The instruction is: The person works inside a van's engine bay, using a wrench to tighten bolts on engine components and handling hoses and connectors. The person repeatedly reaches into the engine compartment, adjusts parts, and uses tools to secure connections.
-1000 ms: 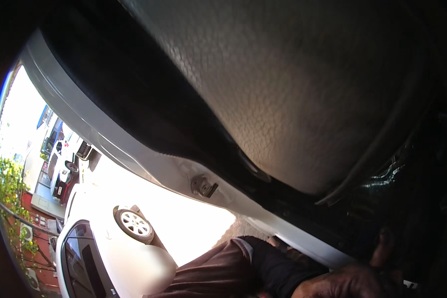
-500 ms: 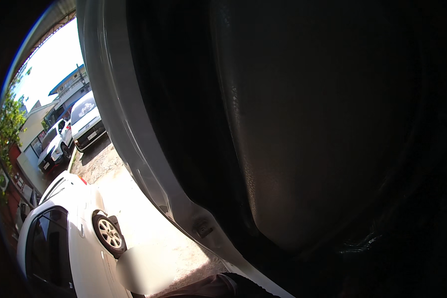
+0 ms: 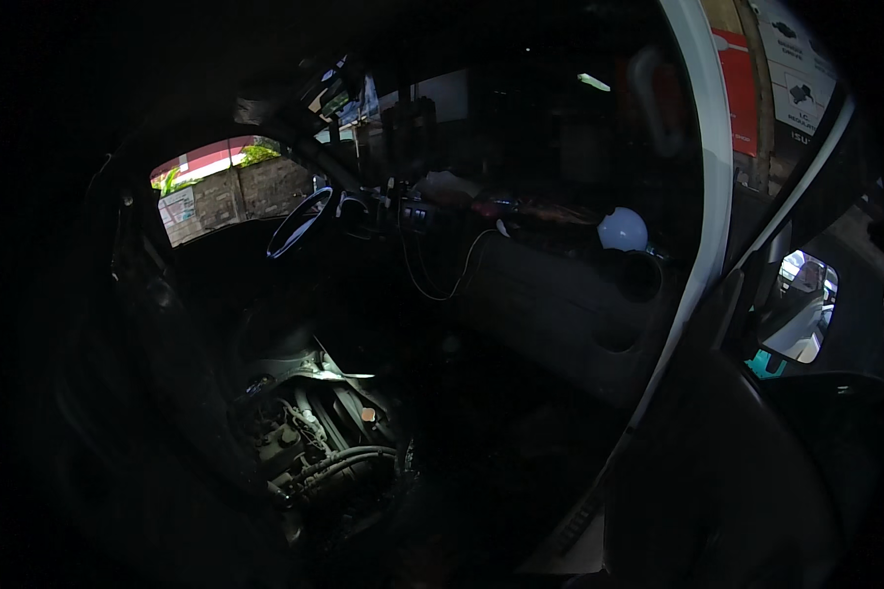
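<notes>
Head view shows a dark vehicle cabin, with the exposed engine (image 3: 283, 444) lying in a floor opening, to the left of the picture's middle and low. Neither the left hand nor the right hand can be made out in the darkness, so I cannot tell whether the grip is spread or pinching something. In my judgement, this poor light is the main cause of possible trouble: fingers could meet a wrong part, or get scraped at the bright edge (image 3: 336, 374) above the opening. The hoses (image 3: 359, 455) cross close together over the engine, so a careless pull could loosen one. Also, a small thing that slips might fall between them and become hard to find. Farther up, a thin wire (image 3: 442, 298) hangs in a loose loop below the dashboard (image 3: 560, 280); a passing sleeve could catch it.
</notes>
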Available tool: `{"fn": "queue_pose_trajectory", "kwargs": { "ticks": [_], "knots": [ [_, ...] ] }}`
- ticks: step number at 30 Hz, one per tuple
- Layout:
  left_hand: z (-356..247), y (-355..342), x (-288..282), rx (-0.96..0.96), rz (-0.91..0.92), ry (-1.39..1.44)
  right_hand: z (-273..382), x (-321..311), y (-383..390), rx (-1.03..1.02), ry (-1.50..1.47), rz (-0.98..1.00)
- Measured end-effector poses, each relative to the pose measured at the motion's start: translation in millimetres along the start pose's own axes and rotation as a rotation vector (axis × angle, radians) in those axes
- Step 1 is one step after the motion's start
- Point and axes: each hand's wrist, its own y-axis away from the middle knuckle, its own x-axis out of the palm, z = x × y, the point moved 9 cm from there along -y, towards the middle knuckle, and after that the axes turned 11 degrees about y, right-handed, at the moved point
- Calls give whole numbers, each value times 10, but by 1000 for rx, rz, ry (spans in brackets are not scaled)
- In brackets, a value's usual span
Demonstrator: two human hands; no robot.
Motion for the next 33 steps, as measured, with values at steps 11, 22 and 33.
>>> {"fn": "queue_pose_trajectory", "kwargs": {
  "ticks": [11, 22, 33],
  "knots": [
    [1253, -383, -1291, 181, -244, -1176, 217, 242, -30, -20, 281, 48],
    [1132, -710, -1423, 15, -421, -607, 32, 41, -52, 43, -62, 38],
    [1109, -1471, -1247, -101, -429, 116, -624, 27, -488, 269, -1342, 182]
  ]
}}
